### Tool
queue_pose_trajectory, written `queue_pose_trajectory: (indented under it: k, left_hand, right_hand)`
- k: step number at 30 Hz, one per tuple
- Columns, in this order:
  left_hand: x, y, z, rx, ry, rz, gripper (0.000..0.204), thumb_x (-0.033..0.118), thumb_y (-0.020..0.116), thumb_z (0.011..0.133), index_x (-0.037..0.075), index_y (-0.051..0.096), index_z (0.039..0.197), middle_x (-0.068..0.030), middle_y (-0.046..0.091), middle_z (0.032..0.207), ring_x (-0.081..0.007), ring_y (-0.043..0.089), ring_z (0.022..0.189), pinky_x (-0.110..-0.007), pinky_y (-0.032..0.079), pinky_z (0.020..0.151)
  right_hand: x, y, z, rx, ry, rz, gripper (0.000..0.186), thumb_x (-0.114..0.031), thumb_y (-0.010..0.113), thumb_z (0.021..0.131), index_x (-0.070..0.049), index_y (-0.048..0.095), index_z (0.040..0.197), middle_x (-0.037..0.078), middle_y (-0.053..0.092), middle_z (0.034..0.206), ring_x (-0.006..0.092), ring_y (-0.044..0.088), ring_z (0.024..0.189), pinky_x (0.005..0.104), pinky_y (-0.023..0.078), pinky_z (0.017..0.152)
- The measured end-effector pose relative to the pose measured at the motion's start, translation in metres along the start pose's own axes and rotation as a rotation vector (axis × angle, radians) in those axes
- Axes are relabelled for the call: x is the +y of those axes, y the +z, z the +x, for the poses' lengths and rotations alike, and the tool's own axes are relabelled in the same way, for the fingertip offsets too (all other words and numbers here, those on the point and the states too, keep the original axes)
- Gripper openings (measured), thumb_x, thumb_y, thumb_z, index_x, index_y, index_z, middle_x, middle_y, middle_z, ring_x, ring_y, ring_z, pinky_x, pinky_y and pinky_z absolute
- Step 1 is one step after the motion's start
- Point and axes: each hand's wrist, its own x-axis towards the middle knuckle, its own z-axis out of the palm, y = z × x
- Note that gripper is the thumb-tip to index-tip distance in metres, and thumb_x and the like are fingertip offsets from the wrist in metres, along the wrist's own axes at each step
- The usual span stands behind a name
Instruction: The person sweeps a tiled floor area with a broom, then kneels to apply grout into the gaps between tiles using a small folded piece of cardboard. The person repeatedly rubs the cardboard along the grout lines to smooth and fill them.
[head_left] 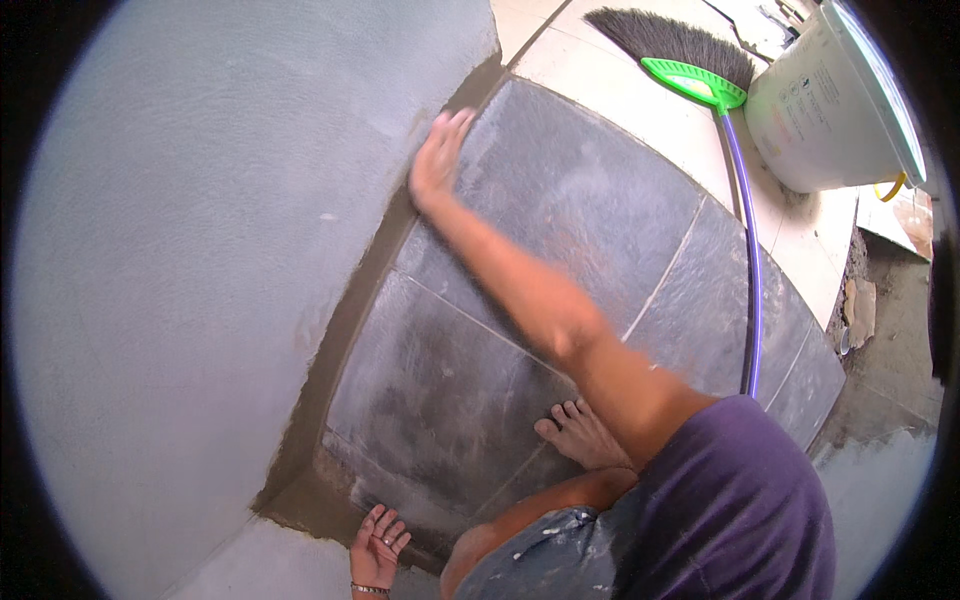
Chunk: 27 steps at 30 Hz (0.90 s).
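My right hand (438,165) reaches far up along the foot of the wall, its fingers stretched out and slightly blurred. It touches or hovers over the brownish-grey mortar strip (345,330) between the grey wall (200,250) and the dark slate-look floor tiles (420,370). At the lower edge, my left hand (376,550) is palm up with loosely bent fingers apart and nothing in it. It wears a ring and a bracelet, and is beside the tile corner where the mortar widens. I see no tool in either hand.
A broom with black bristles, a green head (700,82) and a purple handle (748,240) lies across the tiles at right. A white bucket (825,110) stands at the upper right on cream tiles (610,90). My bare foot (585,435) rests on the dark tiles.
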Motion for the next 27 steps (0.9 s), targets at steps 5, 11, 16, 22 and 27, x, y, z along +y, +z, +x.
queue_pose_trajectory:
  k: [5, 11, 16, 22, 27]
  left_hand:
    - [0.005, 0.003, 0.001, -0.011, 0.021, 0.010, 0.039, 0.031, 0.055, 0.100, 0.006, 0.054, 0.131, -0.0114, 0.066, 0.121, -0.0269, 0.067, 0.099, -0.044, 0.058, 0.085]
    - [0.002, -0.020, -0.024, 0.056, 0.080, -0.042, 0.040, 0.031, 0.054, 0.101, 0.006, 0.053, 0.133, -0.0114, 0.065, 0.121, -0.0266, 0.067, 0.098, -0.044, 0.057, 0.085]
    - [-0.009, -0.044, -0.045, 0.121, 0.089, -0.107, 0.040, 0.030, 0.054, 0.101, 0.006, 0.053, 0.133, -0.0113, 0.065, 0.121, -0.0255, 0.066, 0.099, -0.044, 0.057, 0.085]
    - [-0.002, -0.032, -0.038, 0.084, 0.108, -0.132, 0.039, 0.028, 0.053, 0.101, 0.005, 0.054, 0.132, -0.0114, 0.066, 0.121, -0.0246, 0.066, 0.100, -0.044, 0.057, 0.086]
    - [0.012, -0.017, -0.032, 0.011, 0.169, -0.049, 0.038, 0.027, 0.052, 0.101, 0.004, 0.054, 0.131, -0.0119, 0.067, 0.120, -0.0248, 0.068, 0.100, -0.045, 0.058, 0.086]
  right_hand:
    - [-0.012, 0.008, -0.195, -0.320, 0.138, -0.047, 0.075, -0.040, 0.023, 0.109, 0.014, -0.004, 0.152, 0.031, -0.007, 0.162, 0.0388, -0.002, 0.153, 0.0449, 0.004, 0.125]
    - [-0.007, -0.013, -0.147, -0.236, -0.091, -0.121, 0.070, -0.035, 0.029, 0.109, 0.011, 0.002, 0.154, 0.028, -0.001, 0.164, 0.0379, 0.002, 0.153, 0.0448, 0.006, 0.125]
    - [0.008, -0.005, -0.009, -0.031, -0.057, -0.043, 0.070, -0.041, 0.020, 0.109, 0.012, 0.009, 0.153, 0.030, 0.007, 0.162, 0.0369, 0.006, 0.153, 0.0414, 0.006, 0.125]
    - [0.013, 0.026, -0.151, -0.154, 0.071, 0.004, 0.076, -0.043, 0.022, 0.108, 0.016, 0.002, 0.151, 0.036, -0.003, 0.160, 0.0428, 0.002, 0.152, 0.0434, 0.008, 0.125]
    - [-0.020, -0.002, -0.299, -0.684, 0.358, -0.037, 0.078, -0.042, 0.027, 0.108, 0.014, -0.006, 0.152, 0.034, -0.006, 0.161, 0.0411, -0.001, 0.152, 0.0438, 0.006, 0.125]
